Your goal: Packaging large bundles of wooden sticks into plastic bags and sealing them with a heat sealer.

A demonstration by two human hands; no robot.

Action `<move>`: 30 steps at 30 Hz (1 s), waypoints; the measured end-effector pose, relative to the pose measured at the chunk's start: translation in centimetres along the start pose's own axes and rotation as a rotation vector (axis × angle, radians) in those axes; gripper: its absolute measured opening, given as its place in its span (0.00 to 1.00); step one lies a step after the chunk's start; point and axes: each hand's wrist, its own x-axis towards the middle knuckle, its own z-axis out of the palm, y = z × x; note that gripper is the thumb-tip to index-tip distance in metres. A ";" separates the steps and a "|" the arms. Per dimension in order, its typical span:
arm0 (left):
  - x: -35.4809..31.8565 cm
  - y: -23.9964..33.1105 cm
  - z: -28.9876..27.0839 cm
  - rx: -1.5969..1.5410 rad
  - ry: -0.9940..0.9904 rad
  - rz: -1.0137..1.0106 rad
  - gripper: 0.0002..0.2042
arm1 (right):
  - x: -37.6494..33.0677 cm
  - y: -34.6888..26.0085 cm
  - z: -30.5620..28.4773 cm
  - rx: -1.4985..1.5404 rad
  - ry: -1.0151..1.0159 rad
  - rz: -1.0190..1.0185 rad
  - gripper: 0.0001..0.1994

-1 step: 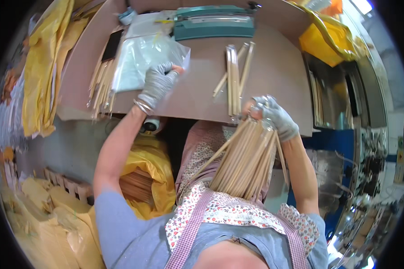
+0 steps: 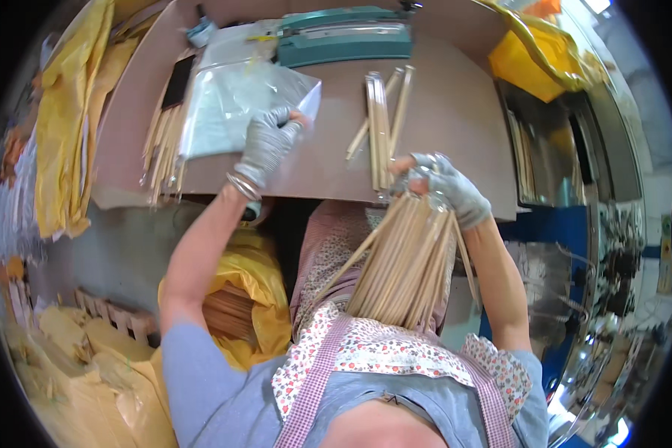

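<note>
My left hand, in a grey fingerless glove, has its thumb and fingers pinched at the right edge of a clear plastic bag. The bag lies on top of a stack, and its right corner is raised off the table. Low at the table's front edge, my right hand, gloved likewise, grips a thick bundle of thin wooden sticks by the upper end. They hang fanned out over my lap, some splayed sideways. Just beyond that hand, several bagged sticks lie on the table, a few crossing at an angle.
A teal bar sealer stands at the back of the brown table. More sticks and a black phone lie left of the bags. A yellow sack of sticks stands below; a yellow bag hangs at right.
The plastic bag's right corner stands up a little more beside my left hand. My right thumb and finger reach slightly farther left. The whole view has shifted a little.
</note>
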 end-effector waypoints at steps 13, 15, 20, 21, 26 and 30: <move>-6.7 4.7 13.4 -0.834 -0.262 -0.204 0.05 | -0.8 4.4 -5.8 0.180 0.046 -0.008 0.12; -5.1 5.4 11.3 -1.659 -0.152 -0.768 0.07 | -1.8 5.6 -7.4 0.218 0.212 -0.021 0.11; -3.7 2.6 10.9 -1.696 -0.495 -0.183 0.12 | -6.0 4.8 -7.7 0.358 0.253 -0.108 0.10; -3.5 1.9 11.4 -1.693 -0.501 -0.174 0.12 | -6.1 4.9 -7.3 0.354 0.251 -0.117 0.10; -6.5 6.5 20.0 -0.745 0.109 0.236 0.03 | -5.5 3.4 -4.1 0.047 -0.027 -0.329 0.20; -10.8 9.1 19.1 -0.554 -0.120 0.500 0.01 | -5.7 4.0 -1.7 0.187 0.179 -0.454 0.26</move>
